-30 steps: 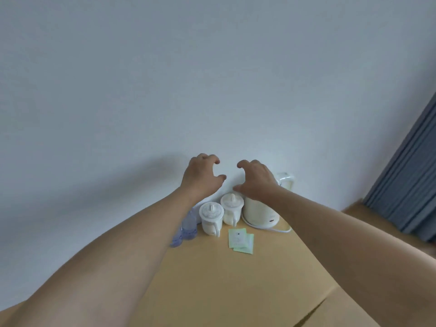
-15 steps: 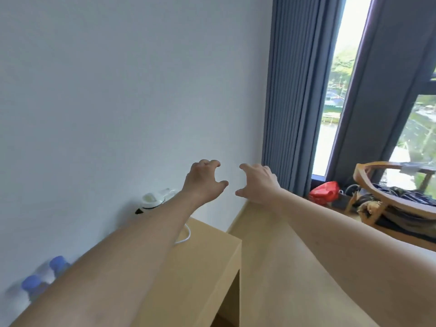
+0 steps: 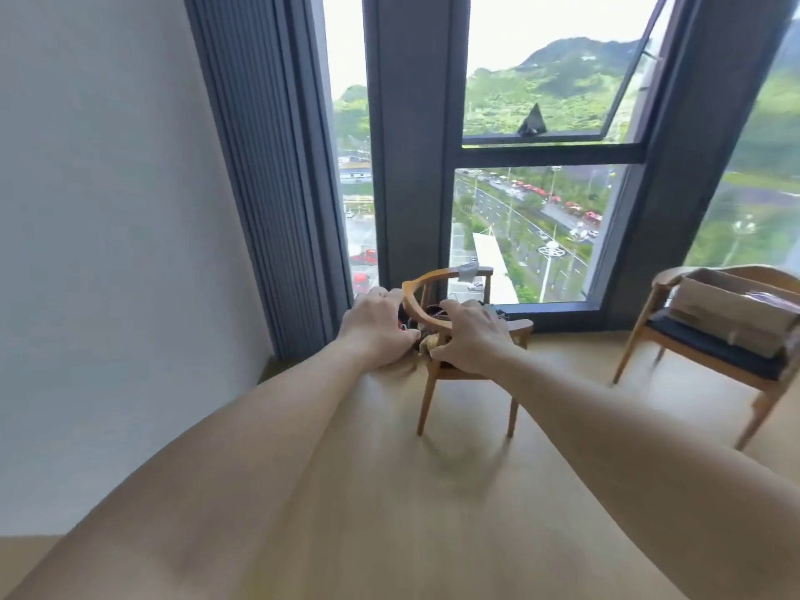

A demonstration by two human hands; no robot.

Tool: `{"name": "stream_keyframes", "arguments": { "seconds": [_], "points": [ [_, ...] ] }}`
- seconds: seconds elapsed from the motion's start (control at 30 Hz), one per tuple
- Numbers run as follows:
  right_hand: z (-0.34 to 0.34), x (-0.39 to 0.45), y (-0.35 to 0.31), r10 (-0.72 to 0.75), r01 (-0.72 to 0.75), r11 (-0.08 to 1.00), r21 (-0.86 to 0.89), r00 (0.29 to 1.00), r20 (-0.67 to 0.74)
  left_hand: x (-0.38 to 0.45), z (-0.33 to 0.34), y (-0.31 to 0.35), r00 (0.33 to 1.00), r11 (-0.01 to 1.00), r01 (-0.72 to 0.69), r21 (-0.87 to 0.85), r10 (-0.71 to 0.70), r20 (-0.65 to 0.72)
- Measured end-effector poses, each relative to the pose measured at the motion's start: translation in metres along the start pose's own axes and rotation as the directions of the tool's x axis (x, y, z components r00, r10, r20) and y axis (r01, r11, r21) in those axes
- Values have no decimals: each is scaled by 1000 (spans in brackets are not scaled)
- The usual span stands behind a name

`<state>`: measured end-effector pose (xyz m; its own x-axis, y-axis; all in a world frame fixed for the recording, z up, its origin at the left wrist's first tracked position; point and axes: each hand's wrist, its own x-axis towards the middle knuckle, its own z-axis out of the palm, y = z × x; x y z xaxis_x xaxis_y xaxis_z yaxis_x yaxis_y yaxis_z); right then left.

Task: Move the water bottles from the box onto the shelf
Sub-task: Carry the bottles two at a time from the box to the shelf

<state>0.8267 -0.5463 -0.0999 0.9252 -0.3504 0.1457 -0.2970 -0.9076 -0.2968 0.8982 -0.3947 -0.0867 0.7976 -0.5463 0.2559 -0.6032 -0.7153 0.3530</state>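
Observation:
Both my arms reach forward at mid-height. My left hand [image 3: 375, 329] and my right hand [image 3: 469, 337] hang side by side in the air, fingers curled and apart, each holding nothing. A brown cardboard box [image 3: 731, 311] lies on the seat of a wooden chair [image 3: 658, 335] at the far right edge; something pinkish shows at its top, too blurred to name. No water bottle and no shelf are in view.
A second wooden chair [image 3: 437, 365] with a curved back and dark clutter on its seat stands straight ahead, behind my hands. Tall windows [image 3: 537, 227] and a grey curtain [image 3: 268, 179] fill the back. White wall at left, light wooden floor [image 3: 454, 491] below.
My view has swung right, away from the wooden top with the kettle, cups and blue-capped bottles, to the window and two chairs. My hands keep the same curled, empty pose.

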Motion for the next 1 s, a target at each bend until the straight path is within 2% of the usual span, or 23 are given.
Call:
{"name": "stream_keyframes", "arguments": {
  "seconds": [0.17, 0.43, 0.8, 1.0],
  "points": [
    [-22, 10, 110, 223, -224, 974, -30, 974, -45, 62, 67, 89, 980, 983, -172, -68, 178, 87],
    [-37, 34, 252, 521, -532, 845, -62, 843, -138, 172, 167, 199, 871, 897, -415, -152, 441, 219],
    [-83, 134, 378, 758, -778, 627, -48, 623, -193, 350, 257, 307, 700, 750, -593, -294, 660, 272],
    [-83, 172, 445, 820, -836, 548, -30, 544, -179, 414, 307, 358, 649, 714, -630, -304, 700, 298]
  ]
}}
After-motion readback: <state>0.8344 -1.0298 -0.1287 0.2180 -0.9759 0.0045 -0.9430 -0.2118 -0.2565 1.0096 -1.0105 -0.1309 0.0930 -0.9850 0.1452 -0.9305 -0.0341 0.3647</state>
